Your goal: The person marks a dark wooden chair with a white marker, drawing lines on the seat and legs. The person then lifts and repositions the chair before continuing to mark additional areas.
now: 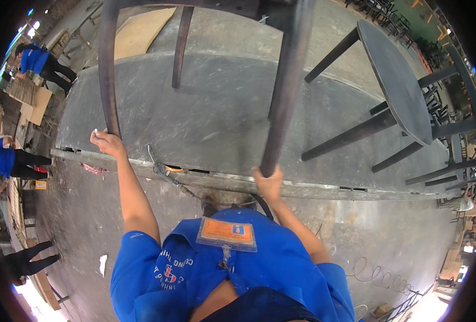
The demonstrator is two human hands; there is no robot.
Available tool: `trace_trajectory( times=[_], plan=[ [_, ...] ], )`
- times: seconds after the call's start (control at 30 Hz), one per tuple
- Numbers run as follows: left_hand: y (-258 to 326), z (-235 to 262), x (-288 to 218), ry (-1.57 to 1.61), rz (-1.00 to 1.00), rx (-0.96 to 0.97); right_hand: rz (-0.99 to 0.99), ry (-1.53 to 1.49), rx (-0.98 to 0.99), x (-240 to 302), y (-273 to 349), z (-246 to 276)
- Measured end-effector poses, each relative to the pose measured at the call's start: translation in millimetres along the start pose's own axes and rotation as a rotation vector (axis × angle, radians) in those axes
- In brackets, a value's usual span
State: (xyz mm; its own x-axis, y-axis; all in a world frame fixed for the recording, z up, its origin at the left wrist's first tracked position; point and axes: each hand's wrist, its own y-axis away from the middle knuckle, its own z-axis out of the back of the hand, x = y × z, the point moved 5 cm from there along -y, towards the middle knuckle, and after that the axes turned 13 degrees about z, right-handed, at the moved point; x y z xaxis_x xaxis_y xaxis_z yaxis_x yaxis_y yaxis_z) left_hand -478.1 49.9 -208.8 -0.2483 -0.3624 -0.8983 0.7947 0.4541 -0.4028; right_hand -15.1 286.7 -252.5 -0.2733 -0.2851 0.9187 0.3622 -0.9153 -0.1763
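A dark wooden chair frame point(248, 7) looms over the grey work table, its upper part cut off by the picture's edge. My right hand point(270, 182) is closed round the lower end of its right near leg point(285, 96), at the table's near edge. Beside the foot of the left near leg point(109, 80) is my left hand point(107, 143), fingers drawn together with a small pale speck at their tips. Whether it also grips that leg is unclear. Another leg point(181, 48) comes down farther back. An air hose with a metal nozzle point(165, 174) hangs at the edge between my hands.
On the right of the table point(216, 129) lies a dark chair with a rounded seat point(396, 80), more chairs beyond it. A plywood sheet point(141, 33) lies past the far edge. Co-workers in blue shirts point(34, 59) stand at left. A coiled hose point(383, 276) lies on the floor.
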Motion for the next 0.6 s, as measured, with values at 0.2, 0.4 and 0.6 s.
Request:
trace_trajectory(
  times=[0.2,0.4,0.6],
  plan=[
    [43.7,-16.2,4.0,0.361,0.324,0.089,0.033,-0.156,0.266,-3.9,18.2,-32.4],
    [331.4,16.8,-80.8,0.353,0.7,1.203,0.158,-0.102,0.692,-20.1,34.1,-32.7],
    [326.5,69.0,-110.6,0.361,0.95,1.246,0.362,-0.045,1.199,0.6,47.9,-75.5]
  ],
)
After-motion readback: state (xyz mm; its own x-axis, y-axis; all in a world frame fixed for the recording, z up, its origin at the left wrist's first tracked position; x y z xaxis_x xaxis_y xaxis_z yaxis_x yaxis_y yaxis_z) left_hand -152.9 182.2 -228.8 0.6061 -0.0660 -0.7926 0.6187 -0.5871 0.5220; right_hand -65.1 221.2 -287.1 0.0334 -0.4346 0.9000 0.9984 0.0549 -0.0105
